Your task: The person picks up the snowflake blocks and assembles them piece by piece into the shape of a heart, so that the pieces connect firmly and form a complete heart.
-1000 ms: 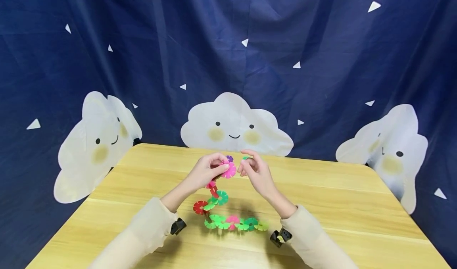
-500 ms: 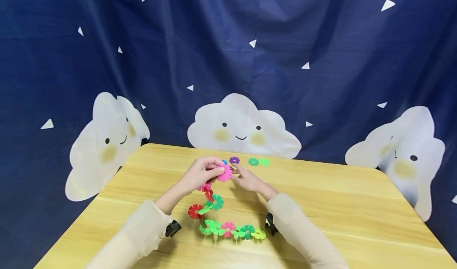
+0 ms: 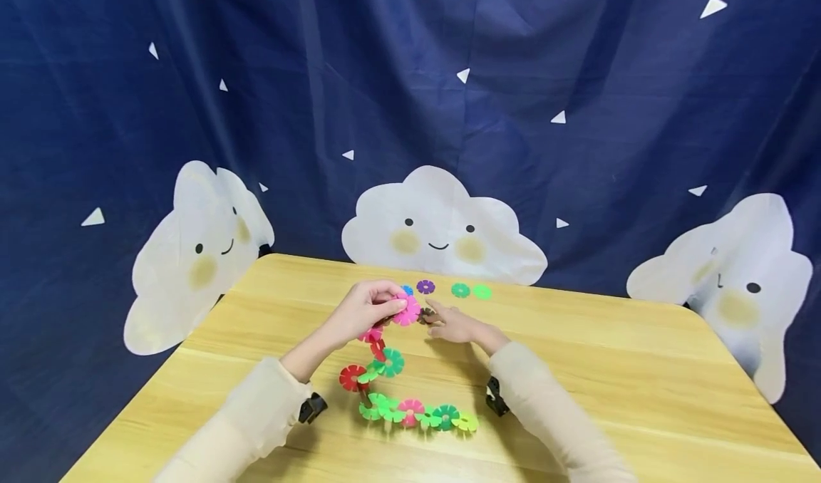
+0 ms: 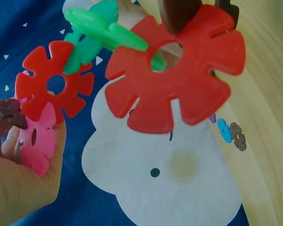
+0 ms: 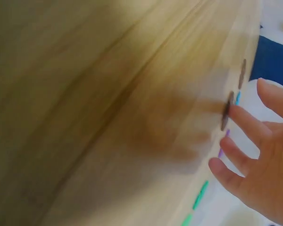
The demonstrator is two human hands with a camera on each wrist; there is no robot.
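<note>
Chain: linked flower discs, running from my left hand back toward me over the counter.
Left grip: narrow, pinching the pink disc.
Right grip: wide, my right hand with one fingertip at a brown disc.
Far edge: blue disc, purple disc, green pair.

Long cream sleeves, small black devices at both wrists
</note>
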